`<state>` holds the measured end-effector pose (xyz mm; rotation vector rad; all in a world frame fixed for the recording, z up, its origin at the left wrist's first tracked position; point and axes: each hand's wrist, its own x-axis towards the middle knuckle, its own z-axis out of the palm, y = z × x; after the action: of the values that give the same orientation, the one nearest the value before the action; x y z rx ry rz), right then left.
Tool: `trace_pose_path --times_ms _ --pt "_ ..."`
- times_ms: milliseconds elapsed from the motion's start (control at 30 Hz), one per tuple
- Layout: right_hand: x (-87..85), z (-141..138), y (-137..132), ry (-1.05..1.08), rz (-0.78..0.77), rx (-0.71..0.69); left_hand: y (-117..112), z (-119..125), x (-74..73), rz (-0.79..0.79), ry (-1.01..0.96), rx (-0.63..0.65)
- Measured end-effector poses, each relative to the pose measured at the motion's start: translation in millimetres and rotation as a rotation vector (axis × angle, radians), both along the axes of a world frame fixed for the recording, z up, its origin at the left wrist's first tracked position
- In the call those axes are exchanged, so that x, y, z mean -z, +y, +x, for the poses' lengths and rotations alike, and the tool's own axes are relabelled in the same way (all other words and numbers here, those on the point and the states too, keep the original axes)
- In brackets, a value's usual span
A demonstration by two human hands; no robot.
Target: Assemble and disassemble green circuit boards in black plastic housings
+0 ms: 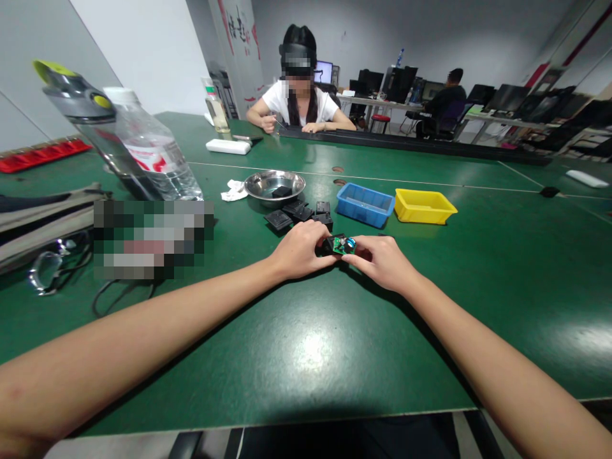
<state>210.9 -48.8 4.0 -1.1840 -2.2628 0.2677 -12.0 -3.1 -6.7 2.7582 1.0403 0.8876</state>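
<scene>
Above the green table, my two hands meet at a small green circuit board with a blue-and-black round part on it. My left hand is closed on a black plastic casing that sits against the board's left side. From the right, my right hand pinches the board between thumb and fingers. How far the board sits inside the casing I cannot tell. Just beyond my left hand lie several black plastic pieces, next to a steel bowl with a black piece in it.
A blue tray and a yellow tray stand beyond my right hand. On the left are a tilted grey bottle, a water bottle, clear glasses and a bag. A person sits across the table.
</scene>
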Motion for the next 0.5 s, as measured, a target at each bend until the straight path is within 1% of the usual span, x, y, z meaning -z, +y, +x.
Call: trace_pose_path --times_ms 267,367,500 --pt "3.7 -1 -1 -0.011 0.027 0.004 0 0 0.3 -0.006 -0.01 -0.004" --pt "4.1 -4 -3 -0.074 0.051 0.044 -1 1 -0.3 -0.011 0.01 -0.039" --pt "3.3 -10 -5 -0.189 0.053 0.131 -2 2 -2.2 -0.01 0.069 -0.12"
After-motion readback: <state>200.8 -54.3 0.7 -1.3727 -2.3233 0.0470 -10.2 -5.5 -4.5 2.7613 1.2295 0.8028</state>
